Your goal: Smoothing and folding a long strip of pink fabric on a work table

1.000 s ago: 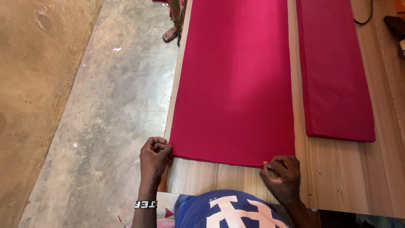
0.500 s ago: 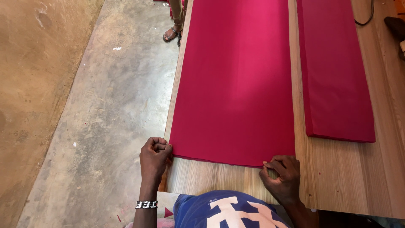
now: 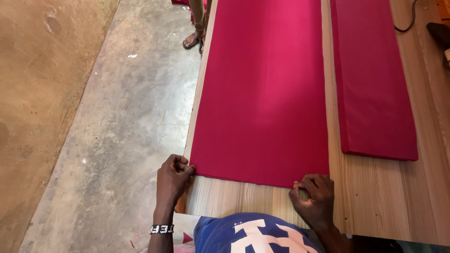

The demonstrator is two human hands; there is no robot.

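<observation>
A long sheet of crimson cloth [image 3: 262,93] lies flat along a light wooden table [image 3: 375,197], its near edge across the table close to me. My left hand [image 3: 172,180] pinches the cloth's near left corner at the table's left edge. My right hand [image 3: 315,200] pinches the near right corner, fingers curled on the hem. The cloth looks stretched smooth between both hands.
A second, narrower folded stack of crimson cloth [image 3: 375,79] lies to the right on the same table. Another person's sandalled foot [image 3: 191,40] stands on the concrete floor [image 3: 122,131] at the far left of the table. A black cable [image 3: 408,18] runs at the far right.
</observation>
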